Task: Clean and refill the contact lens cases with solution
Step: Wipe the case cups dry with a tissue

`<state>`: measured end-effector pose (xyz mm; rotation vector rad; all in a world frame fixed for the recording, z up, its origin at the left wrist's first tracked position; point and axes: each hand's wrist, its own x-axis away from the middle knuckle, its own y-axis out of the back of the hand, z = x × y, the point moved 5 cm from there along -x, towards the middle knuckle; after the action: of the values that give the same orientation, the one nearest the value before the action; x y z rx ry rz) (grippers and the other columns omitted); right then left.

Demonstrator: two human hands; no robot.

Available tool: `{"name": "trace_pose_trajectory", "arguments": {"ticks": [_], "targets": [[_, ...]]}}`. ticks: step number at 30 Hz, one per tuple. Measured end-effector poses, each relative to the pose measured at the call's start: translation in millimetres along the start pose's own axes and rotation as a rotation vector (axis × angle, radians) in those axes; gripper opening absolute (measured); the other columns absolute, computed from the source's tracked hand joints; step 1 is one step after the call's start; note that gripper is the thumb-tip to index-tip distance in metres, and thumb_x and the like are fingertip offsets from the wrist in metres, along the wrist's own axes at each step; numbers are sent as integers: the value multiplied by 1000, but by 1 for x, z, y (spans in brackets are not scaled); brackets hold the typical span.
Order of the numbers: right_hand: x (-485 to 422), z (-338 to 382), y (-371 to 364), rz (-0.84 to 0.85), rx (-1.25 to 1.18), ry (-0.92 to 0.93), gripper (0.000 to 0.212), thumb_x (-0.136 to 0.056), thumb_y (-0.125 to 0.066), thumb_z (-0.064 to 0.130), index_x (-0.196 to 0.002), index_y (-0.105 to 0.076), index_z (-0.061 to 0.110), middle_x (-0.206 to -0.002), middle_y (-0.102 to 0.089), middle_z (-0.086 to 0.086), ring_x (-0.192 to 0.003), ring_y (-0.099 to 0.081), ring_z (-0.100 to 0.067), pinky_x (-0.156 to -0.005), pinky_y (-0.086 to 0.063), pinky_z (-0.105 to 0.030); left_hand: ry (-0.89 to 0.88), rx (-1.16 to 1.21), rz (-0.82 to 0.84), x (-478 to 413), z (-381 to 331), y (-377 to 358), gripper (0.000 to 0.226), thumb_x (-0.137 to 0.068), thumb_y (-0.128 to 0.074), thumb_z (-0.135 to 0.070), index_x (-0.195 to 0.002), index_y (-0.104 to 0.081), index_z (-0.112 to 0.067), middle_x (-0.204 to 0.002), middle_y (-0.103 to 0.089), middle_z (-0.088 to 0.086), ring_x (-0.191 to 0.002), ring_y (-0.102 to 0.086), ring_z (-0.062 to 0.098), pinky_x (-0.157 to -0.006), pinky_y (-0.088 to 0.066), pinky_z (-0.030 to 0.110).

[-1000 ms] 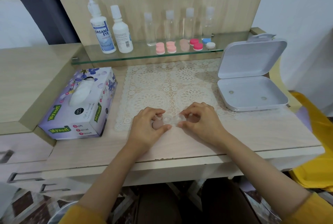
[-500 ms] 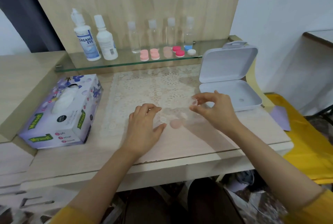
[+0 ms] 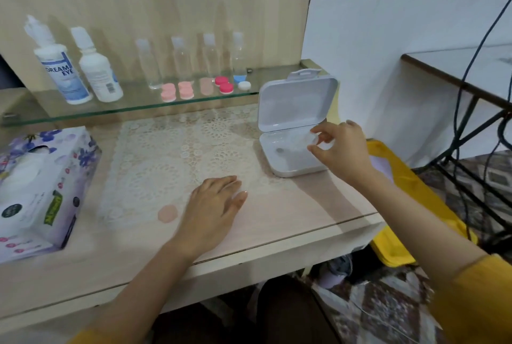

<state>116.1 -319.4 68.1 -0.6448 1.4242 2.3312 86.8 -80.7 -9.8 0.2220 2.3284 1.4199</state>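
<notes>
A person works at a pale wooden desk (image 3: 291,221) whose near edge crosses the view. At far left, a flowered tissue box (image 3: 41,191) is cut off by the frame. On the glass shelf (image 3: 133,106) behind the lace mat (image 3: 171,155) stand a "DREAM EYE" solution bottle (image 3: 59,72), a second white bottle (image 3: 98,72) with a label too small to read, and four clear travel bottles (image 3: 180,58). A white hinged box (image 3: 293,102) sits open at the desk's right end, its lid upright. The right hand (image 3: 343,149) hovers over the box's tray, thumb and forefinger pinching a small clear piece (image 3: 314,138), blurred and hard to identify. The left hand (image 3: 213,205) lies flat on the mat's near edge with fingers straight and together, hiding whatever is beneath it. Closed contact lens cases (image 3: 182,90) in pink, red and blue-white line the shelf in front of the clear bottles. A loose pink cap (image 3: 167,213) rests on the desk just left of the left hand.
</notes>
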Motion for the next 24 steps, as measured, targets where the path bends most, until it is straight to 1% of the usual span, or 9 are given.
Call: {"name": "trace_pose_trajectory", "arguments": {"ticks": [3, 5, 7, 10, 15, 18, 20, 22, 24], "targets": [[-2, 1, -7, -12, 124, 130, 26, -67, -76, 9, -92, -69, 8, -72, -68, -3, -73, -61, -28, -102, -27, -43, 6, 18, 6, 0, 0, 0, 103, -72, 9, -80, -129, -53, -21, -138, -46, -10, -126, -35, 11, -109, -26, 34], [-2, 4, -11, -32, 190, 232, 29, -60, -79, 5, -87, -70, 8, -68, -67, -2, -68, -62, -29, -98, -32, -54, 12, 27, 5, 0, 1, 0, 104, -71, 11, -80, -130, -52, -22, -139, -45, -11, -127, -34, 10, -109, -24, 33], [-2, 6, -14, -60, 234, 307, 32, -55, -81, 3, -84, -70, 9, -68, -68, -1, -67, -62, -29, -95, -35, -57, 9, 35, -2, 0, 2, -1, 104, -71, 11, -80, -129, -53, -21, -139, -45, -10, -127, -34, 10, -110, -24, 32], [0, 8, -17, -116, 285, 390, 34, -54, -81, 3, -84, -70, 10, -72, -69, -2, -70, -62, -29, -97, -35, -53, 3, 44, -14, 0, 2, -1, 104, -72, 10, -80, -128, -54, -21, -138, -46, -10, -126, -35, 10, -109, -25, 33], [4, 11, -17, -201, 301, 458, 36, -52, -81, 1, -84, -70, 10, -72, -68, -3, -74, -63, -30, -102, -20, -45, -1, 44, -8, 0, 2, -2, 101, -72, 9, -79, -129, -52, -22, -139, -45, -11, -126, -34, 10, -109, -25, 33], [5, 8, -18, -229, 293, 467, 37, -51, -81, 0, -85, -70, 11, -73, -68, -2, -75, -62, -30, -101, -24, -47, -2, 43, -8, 0, 2, -2, 97, -74, 3, -79, -129, -52, -22, -139, -45, -11, -126, -34, 10, -109, -24, 32], [7, 7, -18, -249, 286, 473, 36, -53, -80, 0, -85, -70, 12, -74, -68, -1, -78, -59, -27, -100, -29, -49, -4, 44, -13, 0, 2, -2, 100, -73, 6, -80, -129, -53, -21, -139, -45, -11, -126, -34, 10, -109, -25, 32], [7, 5, -17, -269, 262, 486, 35, -54, -78, -2, -86, -69, 11, -75, -68, -1, -81, -53, -22, -100, -28, -46, -4, 40, -12, 0, 3, -3, 102, -72, 8, -80, -129, -53, -21, -139, -45, -11, -125, -34, 10, -109, -25, 32], [7, 4, -17, -283, 248, 492, 34, -55, -78, -2, -86, -69, 11, -75, -68, -1, -75, -56, -25, -96, -27, -41, -4, 40, -12, 0, 3, -3, 102, -73, 8, -80, -129, -53, -21, -138, -45, -11, -125, -35, 10, -109, -26, 34]]}}
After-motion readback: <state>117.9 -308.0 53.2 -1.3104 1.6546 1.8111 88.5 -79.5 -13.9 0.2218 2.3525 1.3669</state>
